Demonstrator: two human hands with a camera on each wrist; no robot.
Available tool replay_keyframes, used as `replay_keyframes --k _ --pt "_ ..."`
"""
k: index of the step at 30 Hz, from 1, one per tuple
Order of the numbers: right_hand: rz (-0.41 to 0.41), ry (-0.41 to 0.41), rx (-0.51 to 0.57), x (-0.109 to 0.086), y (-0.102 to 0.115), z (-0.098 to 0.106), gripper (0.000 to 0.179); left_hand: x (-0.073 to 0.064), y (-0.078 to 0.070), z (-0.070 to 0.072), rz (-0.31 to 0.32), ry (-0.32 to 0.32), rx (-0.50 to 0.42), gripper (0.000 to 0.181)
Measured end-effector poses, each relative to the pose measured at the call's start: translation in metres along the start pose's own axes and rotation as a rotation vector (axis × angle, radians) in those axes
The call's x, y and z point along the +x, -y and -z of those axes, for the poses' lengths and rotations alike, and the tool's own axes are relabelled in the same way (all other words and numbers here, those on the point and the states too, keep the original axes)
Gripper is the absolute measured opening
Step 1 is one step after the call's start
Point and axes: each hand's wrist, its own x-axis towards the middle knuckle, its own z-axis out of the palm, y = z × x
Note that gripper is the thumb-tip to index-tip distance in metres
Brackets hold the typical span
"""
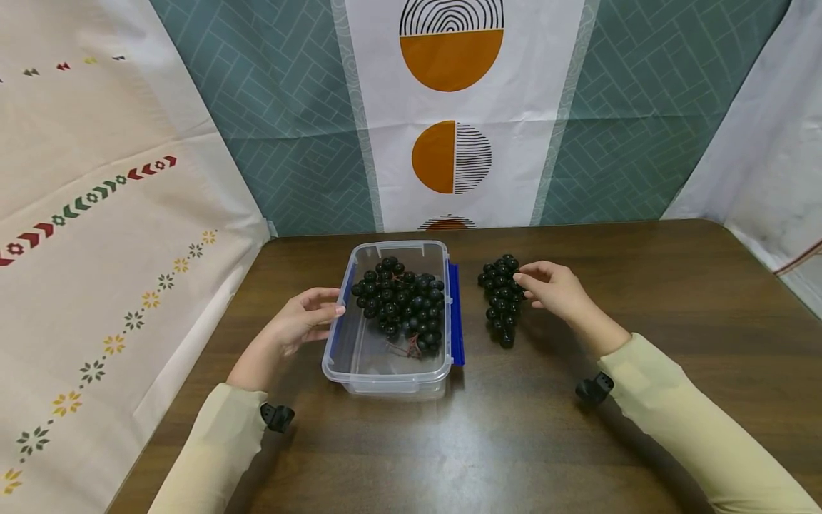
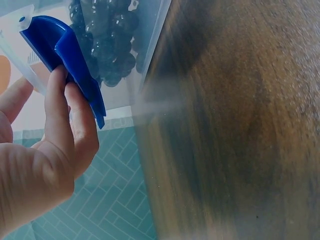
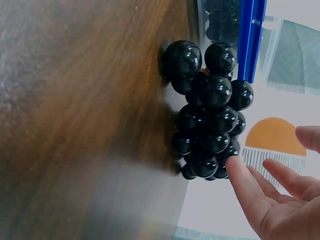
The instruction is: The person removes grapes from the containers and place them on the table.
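A clear plastic container (image 1: 388, 378) without a lid on top sits on the table, with bunches of dark grapes (image 1: 392, 296) inside. My left hand (image 1: 305, 321) holds its left rim, thumb at the edge and fingers against the outside. In the left wrist view, those fingers (image 2: 59, 107) lie at a blue latch flap (image 2: 75, 60). Another bunch of dark grapes (image 1: 502, 300) lies on the table right of the container. My right hand (image 1: 552, 285) is at this bunch's right side. The right wrist view has one fingertip (image 3: 236, 167) right at the lower grapes, thumb spread apart.
A second blue latch flap (image 1: 457, 314) sticks out along the container's right side. The brown wooden table (image 1: 674, 300) reaches back to a patterned cloth (image 1: 295, 143). White cloth (image 1: 128, 214) hangs at the left.
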Motion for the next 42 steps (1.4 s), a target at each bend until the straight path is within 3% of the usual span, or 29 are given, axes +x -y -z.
replay_keyframes --k 15,31,42 --pt "0.224 -0.103 -0.245 -0.01 0.019 -0.009 0.039 -0.001 0.002 0.001 0.001 0.002 0.003 0.06" --pt "0.384 -0.102 -0.226 -0.009 0.04 -0.028 0.034 0.002 0.002 0.001 0.007 0.015 0.01 0.061" --pt "0.59 -0.098 -0.278 -0.005 0.058 -0.046 0.038 0.002 0.001 0.002 0.01 0.006 0.005 0.061"
